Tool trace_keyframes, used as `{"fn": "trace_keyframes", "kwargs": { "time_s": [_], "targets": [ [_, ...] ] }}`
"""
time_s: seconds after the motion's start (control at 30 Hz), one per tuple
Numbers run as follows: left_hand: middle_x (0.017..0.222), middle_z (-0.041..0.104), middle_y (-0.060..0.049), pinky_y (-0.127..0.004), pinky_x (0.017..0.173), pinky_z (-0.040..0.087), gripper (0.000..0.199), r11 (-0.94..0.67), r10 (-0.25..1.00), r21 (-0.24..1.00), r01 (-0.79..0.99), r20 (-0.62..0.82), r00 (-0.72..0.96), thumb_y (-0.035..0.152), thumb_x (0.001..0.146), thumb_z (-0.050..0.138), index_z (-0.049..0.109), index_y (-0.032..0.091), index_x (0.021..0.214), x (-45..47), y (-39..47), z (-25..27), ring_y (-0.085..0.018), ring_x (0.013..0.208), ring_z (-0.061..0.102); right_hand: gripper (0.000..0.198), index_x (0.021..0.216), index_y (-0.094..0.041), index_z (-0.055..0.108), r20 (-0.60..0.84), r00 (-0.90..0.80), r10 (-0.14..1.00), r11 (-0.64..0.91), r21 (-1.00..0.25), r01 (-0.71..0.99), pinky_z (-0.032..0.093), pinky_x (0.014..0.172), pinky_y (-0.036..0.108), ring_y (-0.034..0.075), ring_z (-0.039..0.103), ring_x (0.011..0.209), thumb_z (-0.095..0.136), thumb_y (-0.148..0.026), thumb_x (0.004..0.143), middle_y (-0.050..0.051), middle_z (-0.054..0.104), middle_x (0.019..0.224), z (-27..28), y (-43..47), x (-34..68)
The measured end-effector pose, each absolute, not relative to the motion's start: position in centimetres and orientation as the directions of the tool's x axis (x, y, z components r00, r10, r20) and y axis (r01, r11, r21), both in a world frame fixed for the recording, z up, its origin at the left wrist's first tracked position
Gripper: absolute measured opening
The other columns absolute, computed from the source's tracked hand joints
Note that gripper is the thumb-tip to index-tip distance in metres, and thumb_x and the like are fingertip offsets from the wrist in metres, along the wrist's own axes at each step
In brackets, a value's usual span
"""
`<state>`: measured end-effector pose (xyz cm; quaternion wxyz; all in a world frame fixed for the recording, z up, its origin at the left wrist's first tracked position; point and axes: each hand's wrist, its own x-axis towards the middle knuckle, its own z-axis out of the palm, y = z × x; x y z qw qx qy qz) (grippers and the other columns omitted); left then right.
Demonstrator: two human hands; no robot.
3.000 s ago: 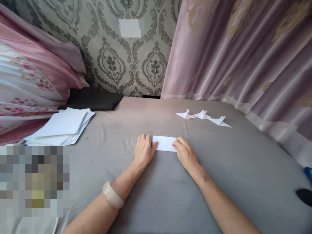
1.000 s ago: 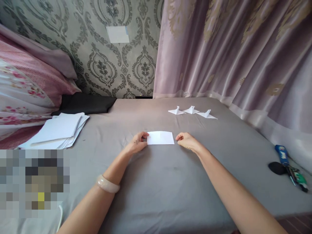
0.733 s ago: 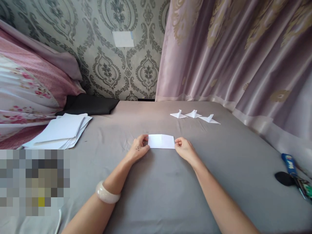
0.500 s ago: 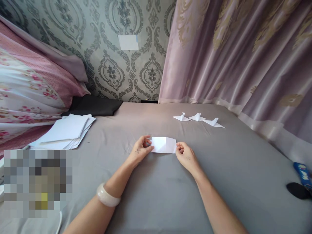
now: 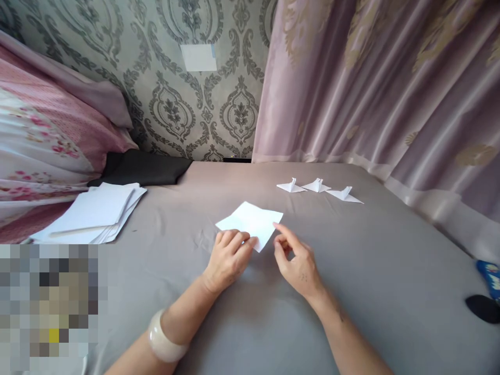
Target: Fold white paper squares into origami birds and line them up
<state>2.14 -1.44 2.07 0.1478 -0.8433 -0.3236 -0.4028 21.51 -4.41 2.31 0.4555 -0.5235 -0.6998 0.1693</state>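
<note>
A small white sheet of paper (image 5: pixel 252 219) is spread out flat with its corners pointing outward, tilted above the grey cloth. My left hand (image 5: pixel 230 258) grips its near edge, thumb on top and fingers curled. Close to the paper's right corner is my right hand (image 5: pixel 295 260), index finger extended and the other fingers curled; it seems to hold nothing. Farther back on the right, three folded white paper figures (image 5: pixel 317 186) stand in a row.
At the left lies a stack of white paper (image 5: pixel 94 211), with a folded black cloth (image 5: pixel 144 166) behind it. A blue packet (image 5: pixel 488 276) and a black oval object (image 5: pixel 483 309) rest at the right edge. Patterned curtains (image 5: pixel 332 88) hang behind the surface.
The paper has gone from a folded rectangle to an opened, turned sheet. My left hand has shifted to its near edge, and my right hand has let go of its side.
</note>
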Motion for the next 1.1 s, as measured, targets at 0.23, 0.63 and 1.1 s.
{"fn": "trace_keyframes", "kwargs": {
  "time_s": [0.23,0.63,1.1],
  "targets": [
    [0.091,0.067,-0.006,-0.036,0.076,0.035,0.025,-0.746,0.608,0.146,0.649,0.547,0.575,0.041,0.091,0.056,0.063,0.018,0.096,2.8,-1.4,1.4,-0.021,0.086,0.056,0.040,0.118,-0.023,0.060,0.314,-0.185,0.931,0.355,-0.669,0.654,0.050,0.088,0.032,0.019,0.063,0.102,0.042,-0.010,0.086,0.006,0.066,0.111,0.9,-4.1,21.6],
    [0.092,0.066,-0.007,-0.037,0.077,0.047,0.037,-0.065,0.994,0.808,0.586,0.105,-0.034,0.031,0.081,0.059,0.057,0.016,0.114,0.5,2.0,-0.3,-0.021,0.080,0.059,0.042,0.111,-0.022,0.064,0.233,-0.119,0.965,0.249,-0.678,0.691,0.047,0.093,0.033,0.019,0.059,0.106,0.039,-0.006,0.082,0.005,0.065,0.114,0.0,-2.8,23.3],
    [0.093,0.069,-0.008,-0.027,0.069,0.050,0.044,0.080,0.996,0.996,-0.026,-0.079,0.040,0.038,0.070,0.070,0.063,0.012,0.105,2.3,1.4,1.3,-0.019,0.080,0.063,0.033,0.119,-0.022,0.056,0.279,0.128,0.952,0.159,-0.805,0.571,0.049,0.080,0.030,0.017,0.063,0.082,0.054,-0.028,0.087,0.004,0.069,0.095,0.2,-2.8,22.0]
  ]
}}
